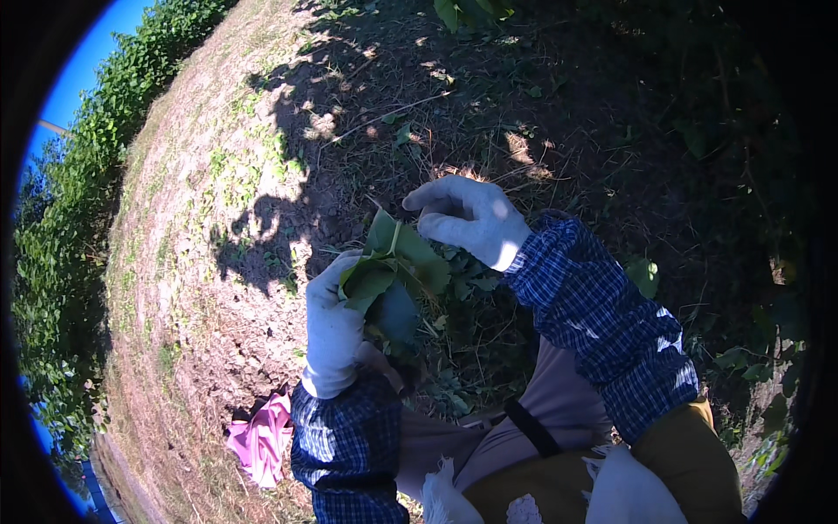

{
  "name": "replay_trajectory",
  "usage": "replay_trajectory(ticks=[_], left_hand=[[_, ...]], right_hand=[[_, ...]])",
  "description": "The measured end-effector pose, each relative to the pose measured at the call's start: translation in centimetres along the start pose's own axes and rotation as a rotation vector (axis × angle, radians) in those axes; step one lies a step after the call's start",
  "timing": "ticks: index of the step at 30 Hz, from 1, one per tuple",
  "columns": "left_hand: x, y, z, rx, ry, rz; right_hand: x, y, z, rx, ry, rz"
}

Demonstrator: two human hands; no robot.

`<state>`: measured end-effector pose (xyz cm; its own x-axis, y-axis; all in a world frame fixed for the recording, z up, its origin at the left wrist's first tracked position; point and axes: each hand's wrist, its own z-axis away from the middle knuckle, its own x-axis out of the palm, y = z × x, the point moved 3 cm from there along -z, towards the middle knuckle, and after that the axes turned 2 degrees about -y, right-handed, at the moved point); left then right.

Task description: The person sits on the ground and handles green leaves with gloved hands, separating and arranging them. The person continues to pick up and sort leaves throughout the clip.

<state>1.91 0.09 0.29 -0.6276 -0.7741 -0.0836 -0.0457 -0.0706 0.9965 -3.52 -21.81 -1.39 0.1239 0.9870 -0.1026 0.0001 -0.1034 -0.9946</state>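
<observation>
My left hand point(333, 319), in a white glove, is closed round a bunch of broad green leaves point(397, 262). The leaves overlap and fan out to the right of the fingers, and a pale stem or vein shows near the top. To the upper right of the bunch is my right hand point(471, 218), also gloved in white. Its index finger and thumb curve forward with a gap between them, and I see nothing held there. The fingers do not touch the leaves. Blue checked sleeves cover both forearms.
A pink cloth point(262, 441) lies on the ground at the lower left. Dry soil point(201, 306) with weeds and straw stretches past it to a leafy green row point(61, 288). Shaded plants point(742, 175) stand close on the right, and leaves point(471, 12) hang at the top.
</observation>
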Motion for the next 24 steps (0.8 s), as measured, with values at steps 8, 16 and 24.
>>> replay_trajectory(ticks=[8,16,24], left_hand=[[-0.5,0.3,-0.1,0.005,0.17,0.037],[-0.5,-0.3,0.0,0.0,0.184,-0.019],[0.1,0.0,-0.1,0.008,0.206,0.057]], right_hand=[[1.1,-0.4,0.5,0.007,-0.091,-0.124],[2.2,0.5,0.4,-0.045,0.035,0.079],[1.9,0.1,0.4,-0.016,0.083,0.06]])
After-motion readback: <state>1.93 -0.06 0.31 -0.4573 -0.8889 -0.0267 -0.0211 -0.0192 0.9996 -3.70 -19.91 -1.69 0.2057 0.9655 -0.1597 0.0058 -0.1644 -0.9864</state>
